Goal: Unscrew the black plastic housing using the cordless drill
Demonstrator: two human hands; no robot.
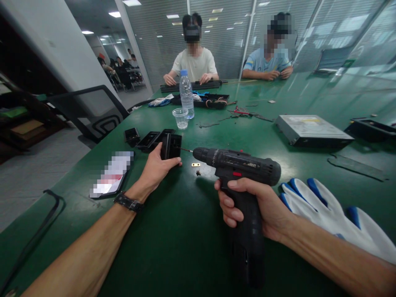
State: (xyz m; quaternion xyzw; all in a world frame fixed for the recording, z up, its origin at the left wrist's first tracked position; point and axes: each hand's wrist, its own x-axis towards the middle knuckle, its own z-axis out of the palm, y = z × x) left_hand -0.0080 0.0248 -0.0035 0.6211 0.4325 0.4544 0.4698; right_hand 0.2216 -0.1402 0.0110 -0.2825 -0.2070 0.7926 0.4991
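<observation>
My right hand (247, 202) is wrapped round the grip of a black cordless drill (241, 163), which points left. The drill's thin bit reaches the side of a small black plastic box (173, 146); whether it touches inside, I cannot tell. Fingers and thumb of my left hand (157, 167) hold that box on the green table. A small brass plate with two holes (195, 165) lies just below the bit, and a little dark piece, perhaps screws (198, 173), sits beside it. More black boxes (148, 141) stand behind my left hand.
A water bottle (186, 95) and a clear plastic cup (180, 119) stand ahead. White-and-blue gloves (324, 206) lie right, below a metal drive case (312, 130). A phone (113, 175) rests left. Two people (194, 62) sit across the table (173, 239).
</observation>
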